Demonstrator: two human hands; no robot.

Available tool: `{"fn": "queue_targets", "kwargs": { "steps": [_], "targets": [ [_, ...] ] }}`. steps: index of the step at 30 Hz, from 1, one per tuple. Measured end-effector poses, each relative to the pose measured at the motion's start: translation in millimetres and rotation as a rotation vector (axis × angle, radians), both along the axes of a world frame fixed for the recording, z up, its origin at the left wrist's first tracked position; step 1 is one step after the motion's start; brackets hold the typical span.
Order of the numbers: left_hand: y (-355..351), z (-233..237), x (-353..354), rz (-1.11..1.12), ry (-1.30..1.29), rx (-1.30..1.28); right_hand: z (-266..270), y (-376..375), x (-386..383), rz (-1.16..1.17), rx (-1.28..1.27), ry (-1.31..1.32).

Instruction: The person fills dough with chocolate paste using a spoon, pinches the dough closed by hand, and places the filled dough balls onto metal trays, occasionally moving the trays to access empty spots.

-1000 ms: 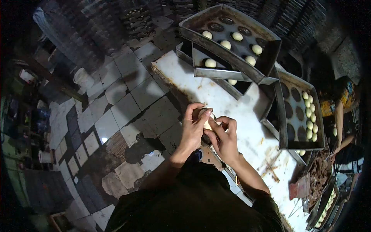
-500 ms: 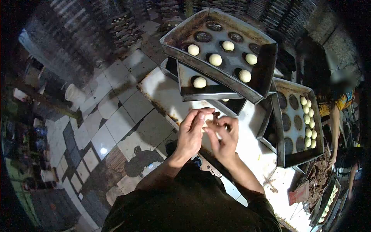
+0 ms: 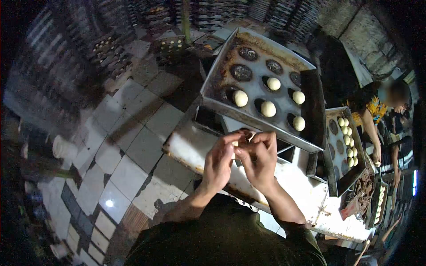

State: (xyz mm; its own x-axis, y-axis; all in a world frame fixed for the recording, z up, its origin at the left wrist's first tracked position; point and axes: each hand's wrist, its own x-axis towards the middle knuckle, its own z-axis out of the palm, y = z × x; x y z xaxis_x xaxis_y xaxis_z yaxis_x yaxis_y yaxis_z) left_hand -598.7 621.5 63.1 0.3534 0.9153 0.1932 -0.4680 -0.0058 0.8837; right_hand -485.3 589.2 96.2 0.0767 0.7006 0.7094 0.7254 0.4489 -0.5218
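Both hands meet above the near edge of the white table (image 3: pixel 186 147). My left hand (image 3: pixel 218 165) is closed, its fingers curled round a piece of pale dough (image 3: pixel 234 144). Against that same dough, my right hand (image 3: pixel 260 160) presses its thumb and bent fingers; most of the piece is hidden between the hands. Just beyond them a metal tray (image 3: pixel 259 114) lies tilted on other trays. It holds several round dough balls (image 3: pixel 268 109) and dark round marks.
At the right, another tray (image 3: pixel 338 182) holds rows of small dough balls. A dark brown mass (image 3: pixel 364 191) lies near it. A co-worker (image 3: pixel 370 106) reaches down there, with other people's arms further right. Floor tiles (image 3: pixel 128 170) show at the left.
The view has shifted, so the trays appear lower and more of the co-worker shows at the right. My hands remain together on the dough, with the fingers slightly rearranged.
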Motion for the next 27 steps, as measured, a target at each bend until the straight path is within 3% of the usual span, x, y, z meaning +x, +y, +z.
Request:
{"fn": "queue_targets", "kwargs": {
  "steps": [1, 2, 4, 6, 8, 10, 12, 14, 16, 18, 20, 22, 23, 25, 26, 27],
  "targets": [
    [7.2, -5.8, -1.8, -0.035, -0.074, 0.089, 5.9, 11.0, -0.6, 0.009, -0.072, 0.064],
    [11.0, 0.6, -2.0, 0.011, -0.046, 0.125, 3.8, 22.8, -7.5, 0.003, -0.109, 0.329],
    [20.6, 10.1, 1.0, -0.005, -0.038, 0.056, 5.9, 40.3, -23.4, -0.182, -0.080, 0.537],
    [34.5, 11.8, 7.9, 0.033, 0.074, 0.119, 1.4, 54.4, -23.7, -0.249, 0.024, 0.432],
    [55.8, 9.3, 19.8, 0.039, 0.014, -0.047, 8.0, 59.5, -19.7, -0.312, 0.212, -0.127],
    [79.9, 15.8, 19.4, -0.373, -0.514, -0.522, 19.3, 61.7, -27.2, -0.225, 0.023, -0.200],
    [95.0, 27.0, 15.6, -0.660, -0.746, -0.604, 26.7, 74.8, -27.2, -0.211, 0.007, -0.365],
    [110.4, 22.0, 5.0, -0.818, -0.636, -0.591, 37.9, 94.9, -11.5, -0.162, -0.058, -0.318],
    [115.0, 15.0, 9.7, -0.871, -0.663, -0.687, 44.6, 122.6, 4.9, -0.212, -0.294, 0.033],
    [111.4, 5.3, 2.5, -0.896, -0.574, -0.752, 39.6, 166.6, 43.9, -0.184, -0.393, -0.086],
    [99.4, -11.4, -4.7, -1.039, -0.536, -0.476, 27.7, 214.0, 76.9, -0.291, -0.305, -0.213],
    [77.6, -14.5, -18.9, -1.207, -0.451, -0.225, 3.8, 249.7, 96.5, -0.352, -0.394, -0.229],
    [68.4, -18.8, -25.7, -1.266, -0.476, -0.322, -17.5, 261.3, 109.5, -0.352, -0.394, -0.228],
    [60.2, -25.4, -43.2, -1.285, -0.431, -0.411, -51.8, 271.3, 132.6, -0.100, -0.289, -0.800],
    [60.0, -28.6, -52.7, -1.294, -0.420, -0.407, -35.2, 265.9, 122.1, -0.112, -0.283, -0.794],
    [59.6, -31.9, -60.7, -1.255, -0.416, -0.431, -17.1, 260.3, 112.1, -0.159, -0.410, -0.556]
  ]
}}
